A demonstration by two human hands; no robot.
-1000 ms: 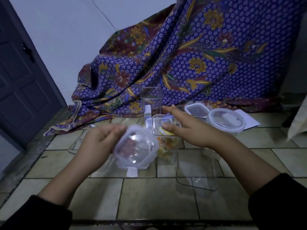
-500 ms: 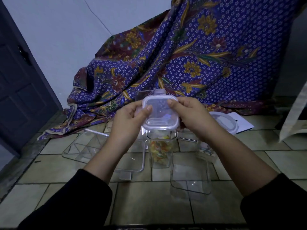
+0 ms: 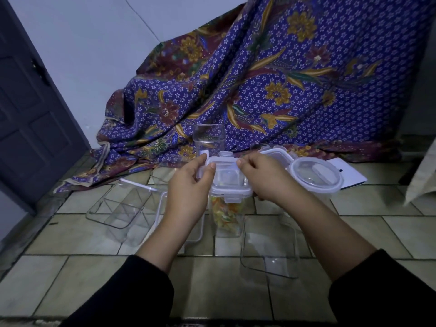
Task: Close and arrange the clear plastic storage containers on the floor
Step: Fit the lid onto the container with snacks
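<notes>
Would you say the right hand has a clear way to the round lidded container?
Probably yes: the round lidded container sits just beside the right hand with nothing between them, though that hand is busy holding the square lid.

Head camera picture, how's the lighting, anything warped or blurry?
Head view: dim, bluish light; the wide lens bows the door at the left edge; left hand, right hand and lid look fairly sharp; the empty rectangular container barely stands out.

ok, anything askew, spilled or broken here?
Nothing spilled or broken. The left hand and right hand hold the lid on the filled jar; its far flap sticks up, unlatched. The divided tray at left seems tilted.
</notes>
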